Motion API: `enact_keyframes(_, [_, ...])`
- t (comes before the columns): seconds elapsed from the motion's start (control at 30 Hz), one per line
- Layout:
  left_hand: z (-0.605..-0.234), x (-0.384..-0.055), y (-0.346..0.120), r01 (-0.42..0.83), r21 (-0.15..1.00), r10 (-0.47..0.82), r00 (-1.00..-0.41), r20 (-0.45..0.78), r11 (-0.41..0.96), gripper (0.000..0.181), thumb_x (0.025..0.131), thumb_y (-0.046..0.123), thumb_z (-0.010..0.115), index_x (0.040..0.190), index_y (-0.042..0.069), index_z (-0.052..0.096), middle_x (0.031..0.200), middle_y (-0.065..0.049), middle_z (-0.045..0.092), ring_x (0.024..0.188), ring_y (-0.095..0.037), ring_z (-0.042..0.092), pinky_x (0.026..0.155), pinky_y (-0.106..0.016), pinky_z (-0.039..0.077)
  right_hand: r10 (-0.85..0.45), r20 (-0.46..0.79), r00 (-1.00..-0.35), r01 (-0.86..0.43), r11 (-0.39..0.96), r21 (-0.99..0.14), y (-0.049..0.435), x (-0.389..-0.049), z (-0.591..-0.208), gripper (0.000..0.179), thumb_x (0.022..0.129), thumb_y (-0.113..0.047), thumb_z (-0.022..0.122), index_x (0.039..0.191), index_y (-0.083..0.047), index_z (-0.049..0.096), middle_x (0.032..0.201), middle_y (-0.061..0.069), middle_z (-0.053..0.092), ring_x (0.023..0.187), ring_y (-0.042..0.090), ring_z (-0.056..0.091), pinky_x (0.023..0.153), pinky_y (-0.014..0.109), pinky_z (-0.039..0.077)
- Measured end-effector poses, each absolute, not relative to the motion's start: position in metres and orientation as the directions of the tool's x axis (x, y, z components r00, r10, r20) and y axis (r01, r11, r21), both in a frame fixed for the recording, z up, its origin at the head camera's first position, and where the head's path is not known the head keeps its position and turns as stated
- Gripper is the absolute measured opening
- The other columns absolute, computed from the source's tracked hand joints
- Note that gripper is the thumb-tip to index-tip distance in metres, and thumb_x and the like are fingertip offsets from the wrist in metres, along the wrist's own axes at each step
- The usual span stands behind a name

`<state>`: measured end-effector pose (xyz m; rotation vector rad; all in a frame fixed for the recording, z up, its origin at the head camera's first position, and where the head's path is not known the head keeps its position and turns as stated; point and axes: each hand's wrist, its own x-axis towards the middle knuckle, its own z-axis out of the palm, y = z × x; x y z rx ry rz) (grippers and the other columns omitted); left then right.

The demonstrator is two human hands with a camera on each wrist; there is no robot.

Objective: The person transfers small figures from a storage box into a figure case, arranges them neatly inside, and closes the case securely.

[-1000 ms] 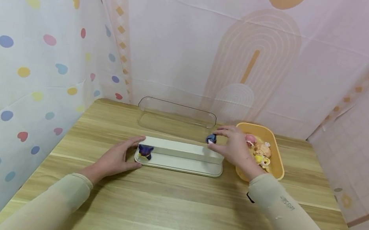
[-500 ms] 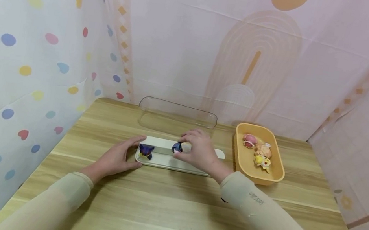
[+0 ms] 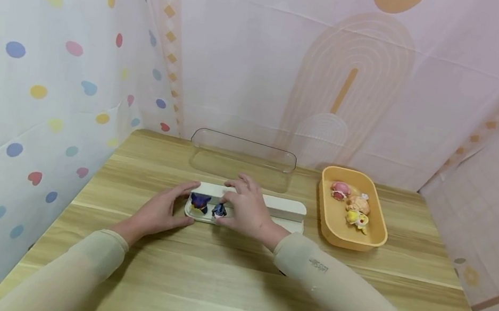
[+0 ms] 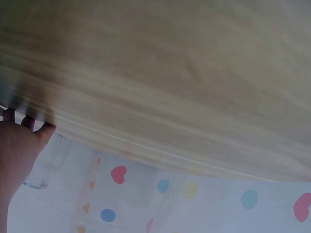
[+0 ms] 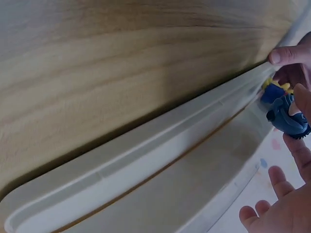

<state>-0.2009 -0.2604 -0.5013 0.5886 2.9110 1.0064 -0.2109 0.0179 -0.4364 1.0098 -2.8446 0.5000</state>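
Observation:
A long white stepped display base (image 3: 284, 215) lies on the wooden table. My left hand (image 3: 157, 213) grips its left end, thumb at the front and fingers at the back. On the lower step at that end stands a dark purple figurine (image 3: 200, 202) with a yellow part. My right hand (image 3: 248, 212) pinches a dark blue figurine (image 3: 219, 210) between thumb and forefinger, just right of the purple one and close over the lower step. In the right wrist view, the blue figurine (image 5: 287, 116) shows at the fingertips, the other fingers spread.
Behind the base stands a clear plastic cover (image 3: 242, 162). To the right is a yellow-orange tray (image 3: 329, 218) holding a pink figurine (image 3: 340, 190), a peach one (image 3: 359, 204) and a yellow one (image 3: 357, 220). Patterned curtains (image 3: 243, 68) hang along the table's back and sides.
My right hand has carried the blue figurine left and down, from beside the tray to the base's lower step next to the purple figurine. My left hand stays on the base's end.

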Motion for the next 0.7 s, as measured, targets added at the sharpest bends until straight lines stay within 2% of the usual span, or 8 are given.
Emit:
enact_keyframes(0.3, [-0.501,-0.201,-0.260,0.370,0.582,0.359,-0.923,0.140,0.724,0.095,0.087,0.027,0.091,0.165,0.028,0.037,0.148,-0.026,0.064,0.139,-0.045,0.060,0.118,-0.069,0.042,-0.587,0.181,-0.789,-0.614,0.743,-0.266,0.011,-0.210,-0.440,0.041,0.084,-0.046,0.091,0.114,-0.021,0.079,0.161,0.005,0.055,0.162,0.038,0.028,0.133,0.059,0.025])
enact_keyframes(0.7, [-0.500,-0.199,-0.260,0.364,0.599,0.360,-0.924,0.133,0.713,0.094,0.088,0.026,0.091,0.165,0.026,0.037,0.150,-0.025,0.062,0.141,-0.045,0.059,0.120,-0.069,0.041,-0.568,0.151,-0.809,-0.588,0.777,-0.225,0.007,-0.214,-0.448,0.043,0.084,-0.048,0.091,0.116,-0.022,0.080,0.161,0.004,0.055,0.163,0.036,0.028,0.133,0.056,0.025])
